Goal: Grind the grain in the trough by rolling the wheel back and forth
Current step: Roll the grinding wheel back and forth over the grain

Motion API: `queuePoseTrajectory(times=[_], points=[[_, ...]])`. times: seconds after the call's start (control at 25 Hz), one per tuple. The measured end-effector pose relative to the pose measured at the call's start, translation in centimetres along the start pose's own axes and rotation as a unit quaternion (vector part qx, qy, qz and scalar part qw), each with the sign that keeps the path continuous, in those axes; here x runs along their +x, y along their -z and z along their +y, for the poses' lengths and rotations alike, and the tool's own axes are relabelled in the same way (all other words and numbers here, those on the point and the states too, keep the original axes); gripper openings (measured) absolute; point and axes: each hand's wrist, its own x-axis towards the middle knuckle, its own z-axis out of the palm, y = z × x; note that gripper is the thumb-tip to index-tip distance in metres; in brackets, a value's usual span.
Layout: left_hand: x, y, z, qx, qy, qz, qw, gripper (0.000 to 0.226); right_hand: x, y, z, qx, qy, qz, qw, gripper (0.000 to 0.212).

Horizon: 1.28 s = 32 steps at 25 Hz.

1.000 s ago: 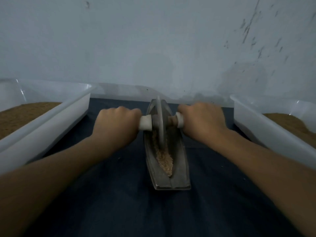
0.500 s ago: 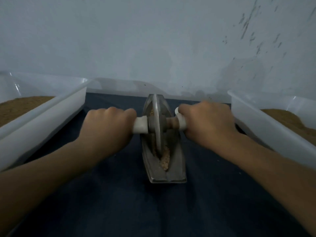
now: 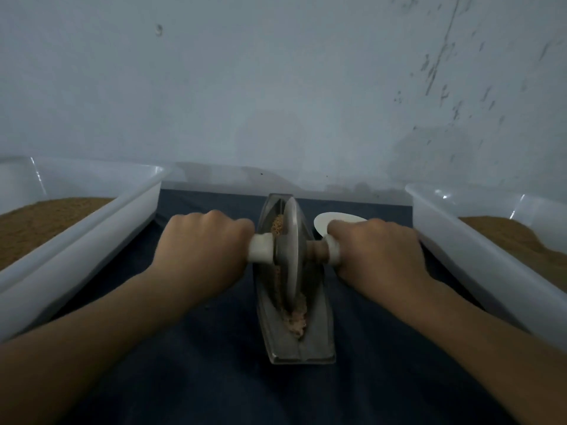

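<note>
At far left, a white plastic tub (image 3: pixel 76 256) holds a level bed of brown meal (image 3: pixel 46 222); from my remote station I cannot tell whether it is whole or ground. Beside the tub, over the dark blue cloth (image 3: pixel 214 363), the left hand (image 3: pixel 202 246) is wrapped in a fist round the left handle (image 3: pixel 260 248), a white grip on the axle.

At centre, the metal wheel (image 3: pixel 291 250) stands upright on edge in the groove of the grey trough (image 3: pixel 299 345), about midway along it. The trough lies lengthwise away from me on the cloth, its far end near the pale wall (image 3: pixel 276 87). The grain (image 3: pixel 297 317) lies in the groove: a crushed, pinkish-tan heap at the wheel's near foot, and coarser kernels showing beside the wheel's left face toward the far end.

Right of the wheel, a short brown stretch of axle (image 3: pixel 316 250) runs into the right handle (image 3: pixel 333 251), and the right hand (image 3: pixel 374 253) is clenched round it, knuckles up. Just behind that hand a flat white oval (image 3: pixel 334 217) lies on the cloth, partly hidden by the fingers. At far right, a second white tub (image 3: pixel 491 265) carries a brown mound (image 3: pixel 506 237).
</note>
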Motion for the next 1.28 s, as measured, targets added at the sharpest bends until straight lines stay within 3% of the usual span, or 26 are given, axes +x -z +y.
queuePoseTrajectory(times=[0.12,0.24,0.4,0.44,0.52,0.64,0.76,0.84,0.88,0.96,1.0,1.04,1.12,1.2,1.28], points=[[4.2,-0.9,0.6,0.011,0.088,-0.096,0.991,0.005,4.8,-1.3,-0.9,-0.001,-0.064,-0.139,0.988,0.009],[4.6,-0.6,0.5,0.002,0.099,-0.135,0.986,0.005,5.6,-1.2,-0.6,0.016,-0.059,-0.166,0.984,0.01],[-0.5,1.0,0.3,0.028,-0.024,0.057,0.998,0.034,-1.7,0.2,0.3,0.023,0.01,0.019,1.0,0.02],[-0.4,1.2,0.0,0.024,-0.036,0.073,0.996,0.037,-2.4,0.1,0.8,0.036,0.009,0.046,0.998,0.023],[0.6,0.8,0.3,0.044,-0.02,0.024,0.999,0.036,-1.9,-0.6,0.7,0.033,-0.025,0.014,0.999,0.026],[4.2,-0.4,0.9,0.037,0.042,-0.08,0.995,0.007,2.7,-1.5,-0.5,0.038,-0.087,-0.118,0.988,0.01],[5.6,-0.5,0.1,-0.014,0.075,-0.186,0.979,0.017,5.2,-1.3,-0.3,0.016,-0.054,-0.156,0.986,0.007],[3.2,0.0,-0.5,-0.036,0.053,-0.176,0.982,0.013,3.5,-0.5,0.4,0.001,0.001,-0.099,0.995,0.017],[1.5,0.0,-0.7,-0.029,0.032,-0.126,0.991,0.012,2.0,-0.1,0.6,-0.004,0.028,-0.051,0.998,0.02],[-1.0,0.6,-0.9,-0.01,0.0,-0.059,0.998,0.029,-0.3,0.4,0.7,0.009,0.048,0.045,0.998,0.019],[-0.9,0.6,-1.0,0.001,0.006,-0.053,0.999,0.036,-0.1,0.1,1.0,0.011,0.048,0.055,0.997,0.014],[-0.4,0.2,-1.0,0.001,0.017,-0.063,0.998,0.034,0.6,-0.4,0.9,0.002,0.038,0.04,0.998,0.01],[1.7,-0.3,-0.3,0.009,0.058,-0.097,0.994,0.009,2.8,-1.3,0.1,-0.014,-0.008,-0.04,0.999,0.008],[4.8,-0.5,0.2,0.022,0.073,-0.128,0.989,0.012,4.5,-2.1,-0.3,0.032,-0.083,-0.142,0.986,0.008],[6.0,0.0,0.2,0.037,0.051,-0.136,0.989,0.012,4.3,-2.4,-0.1,0.061,-0.108,-0.172,0.977,0.006]])
